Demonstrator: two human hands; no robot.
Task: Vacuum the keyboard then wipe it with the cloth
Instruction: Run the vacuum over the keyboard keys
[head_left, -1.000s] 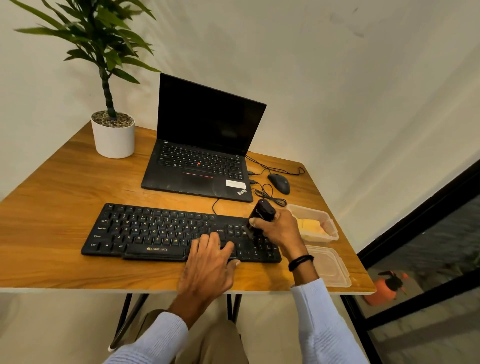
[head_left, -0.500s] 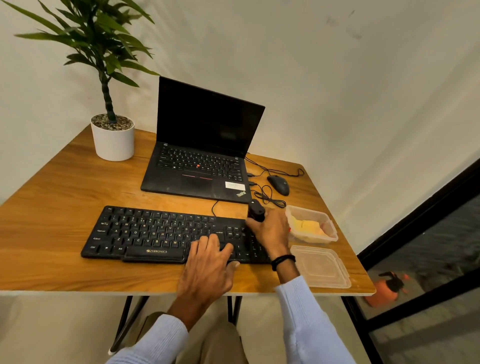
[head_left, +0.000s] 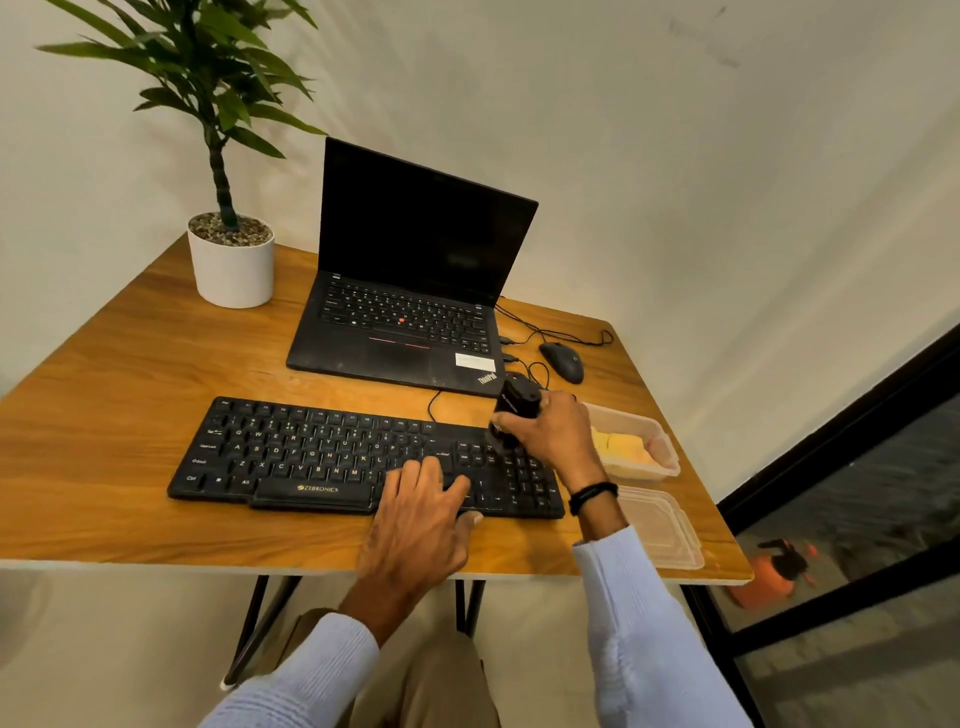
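Head view of a wooden table (head_left: 104, 441) with a black keyboard (head_left: 311, 457) lying flat along its near edge; all positions are given relative to this keyboard. The left hand (head_left: 421, 514) rests on the keyboard's front right part, palm down, with its fingers (head_left: 410, 475) straight and slightly spread over the keys and the thumb lying apart at the front edge. The right hand (head_left: 553, 436) is above the keyboard's right end, its fingers curled round a small black handheld vacuum (head_left: 514, 402). The vacuum stands tilted, its lower end at the keys just left of the number pad; whether the nozzle touches the keys cannot be told. A dark wristband (head_left: 592, 496) circles the right wrist over the keyboard's right front corner. Just right of the keyboard's far right corner sits a clear plastic container (head_left: 662, 441) holding a folded yellow cloth (head_left: 621, 448). The container's clear lid (head_left: 660, 530) lies flat right of the keyboard's near corner. Behind the keyboard stands an open laptop (head_left: 410, 312) with a dark screen. A black wired mouse (head_left: 561, 361) lies behind the keyboard's right end. A white pot (head_left: 231, 265) with a green plant stands well behind the keyboard's left end. Right of the keyboard and below table level, an orange object (head_left: 763, 579) lies blurred on the floor.
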